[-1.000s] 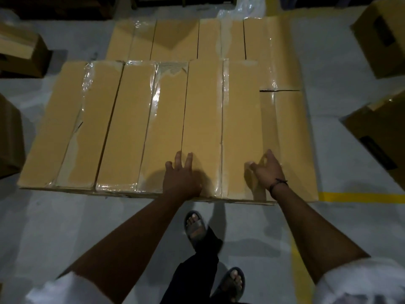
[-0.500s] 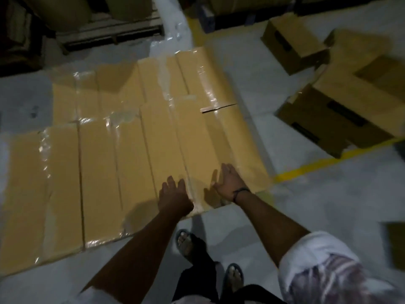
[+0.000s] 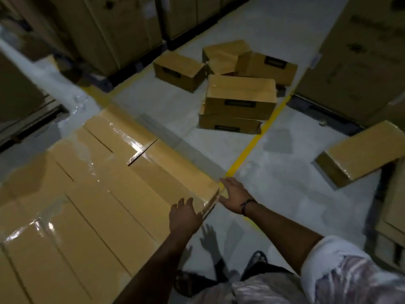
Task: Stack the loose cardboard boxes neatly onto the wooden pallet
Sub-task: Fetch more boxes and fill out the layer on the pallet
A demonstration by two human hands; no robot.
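Observation:
A flat layer of taped tan cardboard boxes (image 3: 105, 194) fills the lower left; the pallet beneath is hidden. My left hand (image 3: 184, 216) rests flat, fingers apart, on the near right corner of this layer. My right hand (image 3: 234, 194) hangs just off that corner, fingers spread, holding nothing. Loose boxes lie on the floor ahead: a pile of two (image 3: 238, 99), a single box (image 3: 179, 70) behind it, and others (image 3: 263, 62) further back. Another loose box (image 3: 361, 150) lies tilted at the right.
Tall stacks of large cartons (image 3: 114, 25) stand at the back left, and more rise at the right (image 3: 363, 58). A yellow floor line (image 3: 256, 139) runs from the layer's corner toward the loose pile. My sandalled feet (image 3: 256, 260) stand on grey concrete.
My view has swung right, bringing the loose boxes into sight. Both hands slid to the layer's right corner; the right hand has come off the top surface.

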